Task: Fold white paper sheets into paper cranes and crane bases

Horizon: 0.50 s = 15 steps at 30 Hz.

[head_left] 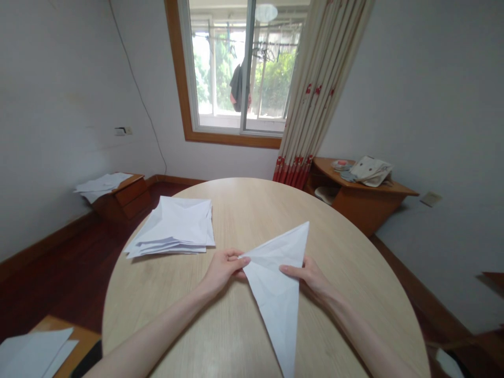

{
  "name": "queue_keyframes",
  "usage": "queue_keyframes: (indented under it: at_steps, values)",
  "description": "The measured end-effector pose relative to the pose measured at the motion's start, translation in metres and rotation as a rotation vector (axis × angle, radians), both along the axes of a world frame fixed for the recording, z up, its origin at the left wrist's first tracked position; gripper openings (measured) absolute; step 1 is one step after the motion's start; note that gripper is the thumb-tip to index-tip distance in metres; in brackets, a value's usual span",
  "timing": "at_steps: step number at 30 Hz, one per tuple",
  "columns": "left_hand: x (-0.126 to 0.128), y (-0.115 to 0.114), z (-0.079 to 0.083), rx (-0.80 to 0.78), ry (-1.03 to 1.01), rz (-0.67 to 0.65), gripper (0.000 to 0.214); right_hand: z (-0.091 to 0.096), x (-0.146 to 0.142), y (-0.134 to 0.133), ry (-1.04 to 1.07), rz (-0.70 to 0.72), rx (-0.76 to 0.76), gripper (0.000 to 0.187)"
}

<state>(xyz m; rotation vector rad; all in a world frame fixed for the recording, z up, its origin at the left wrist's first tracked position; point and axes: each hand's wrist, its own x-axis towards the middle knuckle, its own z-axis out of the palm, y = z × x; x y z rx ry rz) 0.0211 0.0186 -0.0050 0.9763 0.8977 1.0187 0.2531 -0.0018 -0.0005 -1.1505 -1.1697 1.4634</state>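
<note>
A white sheet of paper, folded into a long kite-like shape, lies on the round light-wood table in front of me. My left hand pinches its left corner, fingers closed on the paper. My right hand rests on the sheet's right edge, fingers curled and pressing the fold. The paper's narrow tip points toward me and its upper corner points to the far right.
A stack of folded white sheets sits on the table's left. A low wooden cabinet with papers stands by the left wall. A wooden shelf holds a bag under the curtain. More paper lies at the bottom left.
</note>
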Motion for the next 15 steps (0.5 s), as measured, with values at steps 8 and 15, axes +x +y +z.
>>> queue_keyframes:
  at_steps: [8,15]
  values:
    - [0.0025,-0.0012,0.0017,-0.031,0.010,0.009,0.037,-0.0035,0.0043,0.0039,-0.092,-0.052,0.042,0.045]
    - [0.0028,-0.0015,-0.0002,-0.028,0.020,0.023,0.038,0.0001,0.0068,0.0047,-0.166,-0.098,0.060,0.042]
